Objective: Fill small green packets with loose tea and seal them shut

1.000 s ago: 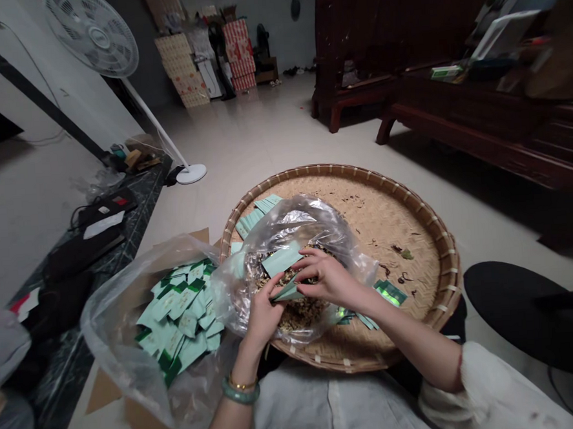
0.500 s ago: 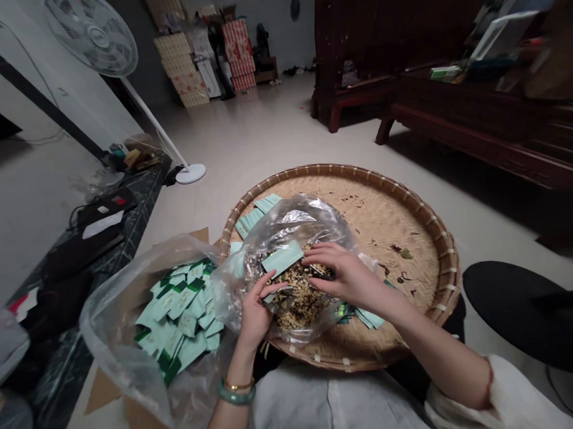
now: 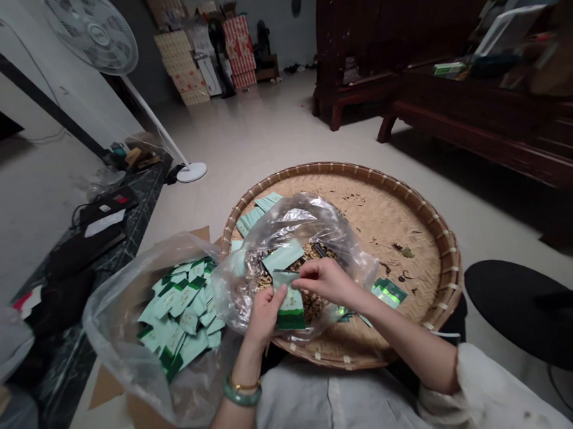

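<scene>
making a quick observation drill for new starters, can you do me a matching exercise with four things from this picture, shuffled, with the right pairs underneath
Things
1. green bangle
2. held packet
3. standing fan
4. loose brown and cream bits

Places or colours
A. on the pale floor, its base lying beyond the black ledge
B. around the left wrist
C. inside the clear bag on the woven tray
D. pale green towards the top, dark green at the bottom

Right pairs: 1-B, 2-D, 3-A, 4-C
</scene>
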{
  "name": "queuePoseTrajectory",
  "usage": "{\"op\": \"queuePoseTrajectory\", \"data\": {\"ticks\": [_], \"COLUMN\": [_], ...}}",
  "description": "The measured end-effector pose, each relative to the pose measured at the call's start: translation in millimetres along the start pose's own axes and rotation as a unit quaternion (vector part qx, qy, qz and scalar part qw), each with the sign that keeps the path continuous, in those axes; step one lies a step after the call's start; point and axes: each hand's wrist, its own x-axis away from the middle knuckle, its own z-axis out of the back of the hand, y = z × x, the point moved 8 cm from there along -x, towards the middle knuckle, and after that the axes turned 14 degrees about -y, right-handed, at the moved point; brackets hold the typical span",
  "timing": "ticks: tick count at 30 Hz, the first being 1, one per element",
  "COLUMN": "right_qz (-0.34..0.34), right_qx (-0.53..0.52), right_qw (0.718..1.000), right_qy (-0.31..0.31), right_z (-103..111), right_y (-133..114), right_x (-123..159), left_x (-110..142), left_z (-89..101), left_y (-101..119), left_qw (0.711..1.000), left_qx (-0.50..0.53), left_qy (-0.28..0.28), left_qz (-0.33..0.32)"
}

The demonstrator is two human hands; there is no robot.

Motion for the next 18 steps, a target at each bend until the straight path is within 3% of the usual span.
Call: {"op": "queuePoseTrajectory", "data": {"ticks": [5, 9, 11, 13, 16, 18], "right_qz": [-0.044, -0.068, -0.055, -0.049, -0.123, -0.184], "right_qx": [-0.145, -0.139, -0.041, 0.123, 0.347, 0.416], "right_qw": [0.988, 0.988, 0.997, 0.987, 0.926, 0.889], "right_qy": [-0.020, -0.006, 0.035, 0.086, 0.084, 0.047], "right_z": [-5, -7, 3, 16, 20, 16], "right_y": [31, 43, 39, 32, 36, 47], "right_x": [-7, -4, 0, 8, 16, 18], "left_x": [-2, -3, -4, -5, -6, -6], "left_z": [-14.7, -30.5, -31.5, -28.6, -23.6, -21.6], "left_y": [-1, -8, -11, -12, -13, -13], "left_qw": [0.997, 0.987, 0.985, 0.983, 0.982, 0.982], "left_qx": [0.069, 0.136, 0.154, 0.168, 0.176, 0.174], "left_qy": [-0.020, -0.040, -0.032, -0.016, -0.004, -0.004], "left_qz": [0.024, 0.072, 0.077, 0.074, 0.075, 0.079]}}
